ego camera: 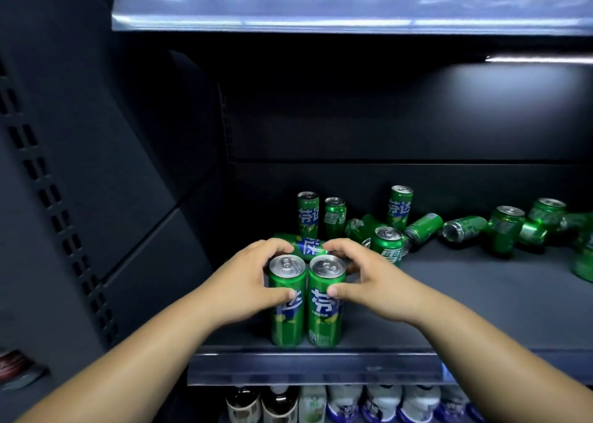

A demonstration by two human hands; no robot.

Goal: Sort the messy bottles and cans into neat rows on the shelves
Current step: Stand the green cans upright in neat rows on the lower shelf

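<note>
Two tall green cans stand side by side near the front edge of the dark shelf (pixel 465 294). My left hand (pixel 244 284) grips the left can (pixel 287 313), thumb on its front and fingers curled behind its top. My right hand (pixel 369 281) grips the right can (pixel 324 316) the same way. Just behind them a green can (pixel 308 246) lies on its side. Further back, three cans stand upright, the nearest at the left (pixel 308 214). Several more green cans lie or stand jumbled to the right (pixel 465 228).
The cabinet's dark side wall (pixel 96 182) with perforated rails is on the left. An upper shelf (pixel 353 8) carries blue-wrapped packs. Below the shelf lip (pixel 314 366), a lower shelf holds bottles (pixel 346 403). Bare shelf lies right of my hands.
</note>
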